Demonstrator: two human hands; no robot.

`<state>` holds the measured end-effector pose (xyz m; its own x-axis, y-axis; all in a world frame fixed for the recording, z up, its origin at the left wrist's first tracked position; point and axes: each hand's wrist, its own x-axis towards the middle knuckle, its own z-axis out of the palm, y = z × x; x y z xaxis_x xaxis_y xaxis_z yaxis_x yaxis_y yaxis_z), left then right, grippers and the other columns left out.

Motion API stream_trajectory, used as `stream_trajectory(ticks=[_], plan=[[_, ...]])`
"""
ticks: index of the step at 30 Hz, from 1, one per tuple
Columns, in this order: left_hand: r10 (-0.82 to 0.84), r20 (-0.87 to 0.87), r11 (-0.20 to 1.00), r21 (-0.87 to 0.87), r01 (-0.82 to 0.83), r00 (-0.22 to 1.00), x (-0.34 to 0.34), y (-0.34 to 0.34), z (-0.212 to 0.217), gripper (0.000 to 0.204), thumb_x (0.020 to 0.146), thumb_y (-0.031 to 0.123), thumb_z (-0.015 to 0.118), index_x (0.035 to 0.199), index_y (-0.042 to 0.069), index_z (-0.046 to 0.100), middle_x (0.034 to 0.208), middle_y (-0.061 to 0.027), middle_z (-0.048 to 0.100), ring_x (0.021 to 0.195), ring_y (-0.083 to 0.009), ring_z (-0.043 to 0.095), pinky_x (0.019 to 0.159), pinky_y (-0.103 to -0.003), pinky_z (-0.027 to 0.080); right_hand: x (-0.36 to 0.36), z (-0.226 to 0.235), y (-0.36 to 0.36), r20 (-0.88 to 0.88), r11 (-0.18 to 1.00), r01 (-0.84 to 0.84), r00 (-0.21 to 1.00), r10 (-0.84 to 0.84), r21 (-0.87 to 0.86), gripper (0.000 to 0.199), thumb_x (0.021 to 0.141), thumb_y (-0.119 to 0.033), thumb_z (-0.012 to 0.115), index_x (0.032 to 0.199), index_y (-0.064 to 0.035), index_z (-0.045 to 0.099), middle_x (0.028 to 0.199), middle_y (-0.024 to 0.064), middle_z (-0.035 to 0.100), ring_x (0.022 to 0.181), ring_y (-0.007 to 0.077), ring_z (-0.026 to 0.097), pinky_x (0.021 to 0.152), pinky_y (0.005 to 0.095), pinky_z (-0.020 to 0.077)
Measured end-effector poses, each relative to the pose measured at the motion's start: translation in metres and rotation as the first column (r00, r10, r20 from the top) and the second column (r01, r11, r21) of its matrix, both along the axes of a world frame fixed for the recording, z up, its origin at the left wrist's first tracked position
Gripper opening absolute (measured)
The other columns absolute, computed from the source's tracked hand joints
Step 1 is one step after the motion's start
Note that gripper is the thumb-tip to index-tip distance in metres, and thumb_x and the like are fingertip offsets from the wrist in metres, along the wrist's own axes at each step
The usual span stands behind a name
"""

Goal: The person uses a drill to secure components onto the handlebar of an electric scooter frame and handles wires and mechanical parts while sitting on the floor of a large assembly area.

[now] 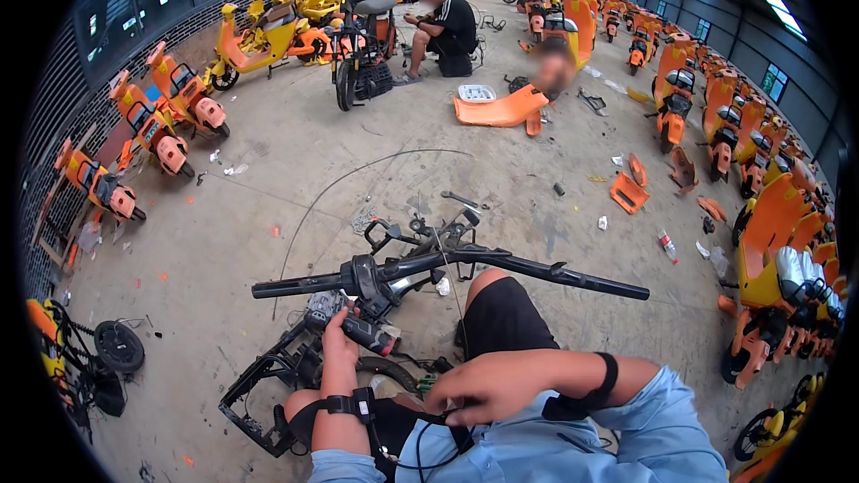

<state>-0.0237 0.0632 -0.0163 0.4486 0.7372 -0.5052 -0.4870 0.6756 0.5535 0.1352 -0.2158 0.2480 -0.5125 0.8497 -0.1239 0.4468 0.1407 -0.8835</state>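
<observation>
In front of me a stripped scooter frame stands with its black handlebar (573,275) running across. My left hand (336,340), below the handlebar's left side, is closed around a dark cordless power tool (369,334) with a red end. The tool's grey head lies beside the black handlebar clamp (365,275). My right hand (488,391) is over my lap with its fingers bent inward, close to black cables (420,456). What its fingertips hold is hidden. Part of a wheel (389,370) shows under the frame, between my hands.
A wrench (465,201) lies on the concrete beyond the handlebar. Orange panels (501,109) and a white tray (477,93) are farther off, near a crouching person (447,22). Rows of orange scooters (774,259) line the right side. A bottle (667,245) lies at the right.
</observation>
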Motion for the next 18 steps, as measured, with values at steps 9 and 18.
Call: stream_trajectory(ticks=[9, 18], plan=[[-0.113, -0.057, 0.941, 0.314, 0.125, 0.992, -0.001, -0.028, 0.066, 0.037, 0.091, 0.006, 0.065, 0.127, -0.001, 0.061, 0.114, -0.0114, 0.070, 0.104, -0.0219, 0.067, 0.087, -0.034, 0.054, 0.050, -0.132, -0.025, -0.497, 0.829, 0.377, 0.669, -0.553, -0.414, 0.033, 0.101, -0.024, 0.063, 0.124, -0.0011, 0.060, 0.106, 0.0069, 0.067, 0.095, 0.0155, 0.063, 0.084, 0.0309, 0.0512], [-0.037, 0.063, 0.999, -0.022, 0.039, 0.997, 0.013, -0.087, 0.100, 0.037, 0.090, 0.005, 0.063, 0.127, 0.001, 0.055, 0.113, -0.0111, 0.069, 0.100, -0.0245, 0.066, 0.090, -0.036, 0.054, 0.052, -0.161, -0.010, -0.777, 0.813, 0.239, 0.245, -0.579, -0.531, 0.029, 0.097, -0.027, 0.060, 0.078, -0.0071, 0.055, 0.077, 0.0063, 0.058, 0.073, 0.0182, 0.056, 0.069, 0.0301, 0.0439]])
